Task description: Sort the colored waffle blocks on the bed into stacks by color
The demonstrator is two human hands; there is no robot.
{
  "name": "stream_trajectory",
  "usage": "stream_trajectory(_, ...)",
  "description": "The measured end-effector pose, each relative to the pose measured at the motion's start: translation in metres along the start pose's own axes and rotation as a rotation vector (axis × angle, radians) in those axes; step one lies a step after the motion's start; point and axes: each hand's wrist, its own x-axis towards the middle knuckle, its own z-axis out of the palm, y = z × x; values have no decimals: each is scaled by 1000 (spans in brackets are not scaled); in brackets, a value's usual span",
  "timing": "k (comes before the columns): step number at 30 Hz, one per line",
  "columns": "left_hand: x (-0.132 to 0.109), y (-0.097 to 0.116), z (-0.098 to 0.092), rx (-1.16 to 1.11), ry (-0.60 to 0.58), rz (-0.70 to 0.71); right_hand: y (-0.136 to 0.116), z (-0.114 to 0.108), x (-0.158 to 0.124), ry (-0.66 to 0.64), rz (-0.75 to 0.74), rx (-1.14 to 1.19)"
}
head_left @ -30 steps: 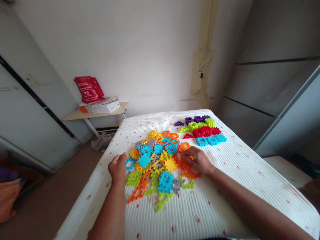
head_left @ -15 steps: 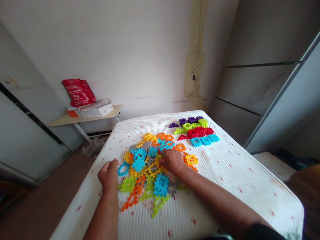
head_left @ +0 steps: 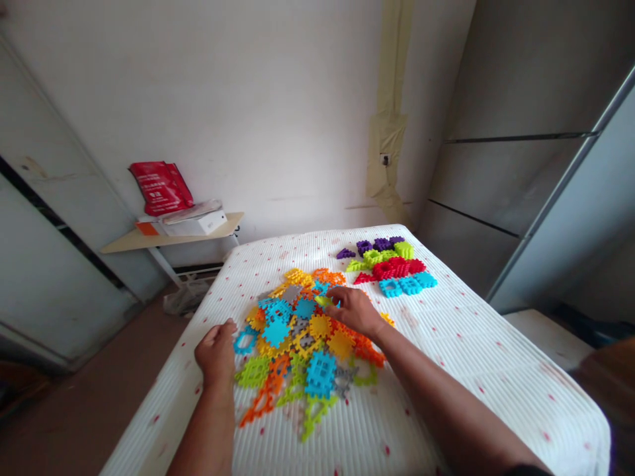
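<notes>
A mixed heap of plastic interlocking pieces (head_left: pixel 320 325) in blue, yellow, orange, green and grey lies on the white covering. Over the heap's far right part, my right hand (head_left: pixel 354 309) pinches a lime-green interlocking piece (head_left: pixel 323 301), partly hidden by the fingers. My left hand (head_left: pixel 215 347) rests at the heap's left edge, fingers curled closed, and nothing shows in it. Nearest to it is a blue open-centred piece (head_left: pixel 245 340). Behind and right of the heap, pieces are grouped by colour: purple (head_left: pixel 381 244), lime green (head_left: pixel 404 250), red (head_left: pixel 397 268) and blue (head_left: pixel 410 285).
Everything lies on a padded surface with a white ribbed, red-dotted cover (head_left: pixel 476 370). A small side table (head_left: pixel 225 226) at the left back bears a white box (head_left: pixel 198 223) and a red bag (head_left: pixel 161 188). Grey cabinet panels (head_left: pixel 496 178) stand on the right.
My right hand has lifted slightly from the heap and shifted right, now with the lime-green piece in its fingers. Yellow pieces it had covered are exposed. My left hand has stayed nearly in place.
</notes>
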Motion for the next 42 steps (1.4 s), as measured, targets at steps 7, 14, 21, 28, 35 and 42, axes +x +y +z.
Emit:
stream_trajectory(7,-1,-1,0,-31,-5,-17,42,-8,11,106,-155,49)
stream_trajectory(14,3,-10,1,-30,-11,-4,75,-57,62,54,-182,-485)
stream_trajectory(21,6,-14,0,-10,11,-31,94,-68,113,-144,-178,-721)
stream_trajectory(28,3,-10,0,-6,-1,-58,108,-55,124,-179,-156,-747)
stream_trajectory(35,1,-7,0,-30,14,-69,113,-51,127,-205,-153,-768)
stream_trajectory(42,-1,-5,-1,-22,4,-65,114,-49,128,-216,-163,-775)
